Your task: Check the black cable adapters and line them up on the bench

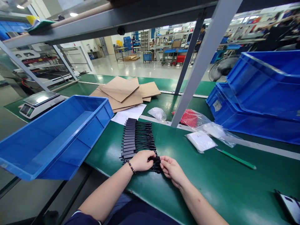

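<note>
A row of several flat black parts with thin black cables lies side by side on the green table. At the row's near end my left hand is closed round a black part, its wrist wearing a beaded bracelet. My right hand pinches the right end of that same black part between thumb and fingers. More black cable ends show beneath both hands, and the fingers hide much of the held part, so its exact kind cannot be made out.
An empty blue bin juts over the table's left edge, beside a weighing scale. Cardboard sheets and paper lie behind. Plastic bags, a green-handled tool and stacked blue bins are at right. A grey post rises mid-table.
</note>
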Motion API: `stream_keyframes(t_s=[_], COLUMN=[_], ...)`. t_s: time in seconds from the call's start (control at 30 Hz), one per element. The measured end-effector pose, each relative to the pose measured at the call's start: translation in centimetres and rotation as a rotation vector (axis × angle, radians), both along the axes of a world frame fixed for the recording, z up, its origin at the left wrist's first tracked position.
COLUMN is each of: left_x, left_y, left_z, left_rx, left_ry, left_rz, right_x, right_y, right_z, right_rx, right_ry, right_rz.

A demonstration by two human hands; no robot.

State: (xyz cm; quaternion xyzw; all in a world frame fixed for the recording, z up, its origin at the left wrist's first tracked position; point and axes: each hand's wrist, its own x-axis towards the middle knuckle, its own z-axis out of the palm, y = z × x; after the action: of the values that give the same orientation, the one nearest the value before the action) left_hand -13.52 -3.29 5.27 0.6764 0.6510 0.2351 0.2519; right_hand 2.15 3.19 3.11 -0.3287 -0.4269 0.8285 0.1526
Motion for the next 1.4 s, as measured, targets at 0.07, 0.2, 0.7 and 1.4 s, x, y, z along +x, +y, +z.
stream_keyframes(t_s=[0.07, 0.2, 0.7, 1.4], left_x=[0.0, -0.1, 1.0, 0.6], left_y=[0.0, 0.3, 2.2, 2.4], left_z=[0.1, -0.1, -1.5, -2.5], left_rx=[0.039, 0.026, -0.185, -0.219], left_ry=[-0.023, -0.176, -0.631, -0.713], left_rz=[-0.036, -0.028, 0.039, 0.092], right_x=[-0.3, -0.5, 0.3, -0.5], right_y=[-0.1, 0.7, 2.9, 1.7], right_z=[0.3, 0.5, -1.7, -1.0], right_rx=[0.002, 0.037, -0.008, 0.18], right_ry=[0.008, 0.027, 0.098, -0.008], right_rz=[-0.021, -0.074, -0.156, -0.073])
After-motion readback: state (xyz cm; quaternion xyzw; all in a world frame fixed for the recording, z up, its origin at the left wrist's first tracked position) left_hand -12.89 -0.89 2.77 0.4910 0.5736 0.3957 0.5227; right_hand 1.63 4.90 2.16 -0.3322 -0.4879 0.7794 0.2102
